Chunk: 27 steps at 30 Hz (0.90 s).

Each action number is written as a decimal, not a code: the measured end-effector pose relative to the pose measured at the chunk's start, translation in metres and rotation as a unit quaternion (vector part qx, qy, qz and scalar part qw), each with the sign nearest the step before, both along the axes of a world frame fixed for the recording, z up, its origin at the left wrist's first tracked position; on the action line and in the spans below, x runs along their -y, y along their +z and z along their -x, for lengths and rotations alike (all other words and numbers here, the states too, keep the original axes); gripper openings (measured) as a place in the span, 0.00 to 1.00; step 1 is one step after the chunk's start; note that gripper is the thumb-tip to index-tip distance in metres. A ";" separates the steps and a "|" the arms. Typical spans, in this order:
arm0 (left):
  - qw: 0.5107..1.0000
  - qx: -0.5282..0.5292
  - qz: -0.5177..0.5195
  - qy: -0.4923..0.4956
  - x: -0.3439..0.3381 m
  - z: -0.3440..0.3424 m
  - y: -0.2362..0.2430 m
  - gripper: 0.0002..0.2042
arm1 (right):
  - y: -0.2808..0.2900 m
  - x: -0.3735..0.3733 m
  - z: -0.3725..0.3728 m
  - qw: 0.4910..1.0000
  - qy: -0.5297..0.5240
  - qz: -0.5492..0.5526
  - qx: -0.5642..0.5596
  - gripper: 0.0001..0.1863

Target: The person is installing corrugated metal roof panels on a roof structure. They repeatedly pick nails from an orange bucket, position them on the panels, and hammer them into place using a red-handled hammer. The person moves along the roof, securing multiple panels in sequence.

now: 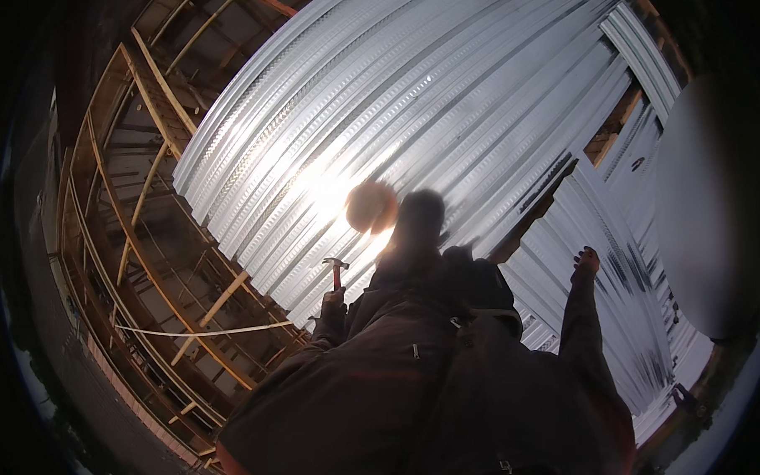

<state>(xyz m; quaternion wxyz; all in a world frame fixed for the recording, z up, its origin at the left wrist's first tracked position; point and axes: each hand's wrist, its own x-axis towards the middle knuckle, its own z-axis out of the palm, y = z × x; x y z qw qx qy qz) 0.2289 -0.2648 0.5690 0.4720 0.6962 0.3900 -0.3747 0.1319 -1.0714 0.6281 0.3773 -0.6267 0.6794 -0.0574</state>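
My left hand [333, 299] is shut round a hammer [338, 273] with a metal claw head and red handle, held upright in view left of my body. At the right, my right hand [585, 260] has curled fingers over the lower roof sheet [617, 313]; what they hold, if anything, is too small to make out. Corrugated silver sheets [467, 92] fill the middle under my dark-clad legs and foot, with strong glare near the centre.
Timber framing [160, 161] with open bays runs along the left beside the sheets' edge. A gap showing wood [612, 129] lies between sheets at upper right. A small dark figure [687, 401], apparently a person, is at the lower right edge. A blurred pale shape covers the far right.
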 end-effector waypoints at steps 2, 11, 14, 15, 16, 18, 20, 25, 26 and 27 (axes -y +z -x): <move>0.998 -0.040 0.018 0.033 0.025 -0.014 -0.025 0.20 | 0.011 0.039 -0.070 0.998 0.033 0.018 0.047 0.14; 0.996 -0.066 -0.056 0.007 0.164 -0.156 -0.083 0.23 | -0.036 0.049 -0.398 0.938 0.277 -0.036 0.208 0.13; 0.998 -0.026 -0.005 0.064 0.214 -0.210 -0.063 0.22 | -0.045 0.052 -0.457 0.936 0.332 -0.049 0.103 0.11; 0.996 -0.019 -0.003 0.091 0.219 -0.227 -0.050 0.22 | -0.044 0.039 -0.469 0.934 0.339 -0.070 0.086 0.11; 0.993 -0.023 0.000 0.118 0.226 -0.231 -0.034 0.22 | -0.040 0.029 -0.476 0.931 0.346 -0.091 0.069 0.11; 0.987 -0.023 0.028 0.155 0.255 -0.258 -0.007 0.22 | -0.043 0.043 -0.488 0.944 0.312 -0.102 -0.024 0.12; 0.978 -0.015 0.047 0.202 0.270 -0.277 0.010 0.22 | -0.042 0.051 -0.519 0.938 0.323 -0.124 -0.026 0.11; 0.952 -0.024 0.061 0.299 0.281 -0.286 0.057 0.22 | -0.031 0.061 -0.582 0.903 0.395 -0.166 -0.037 0.12; 0.944 -0.028 0.063 0.322 0.287 -0.283 0.062 0.22 | -0.024 0.065 -0.597 0.893 0.413 -0.171 -0.047 0.12; 0.937 -0.032 0.067 0.342 0.295 -0.283 0.067 0.22 | -0.019 0.070 -0.613 0.890 0.421 -0.165 -0.058 0.12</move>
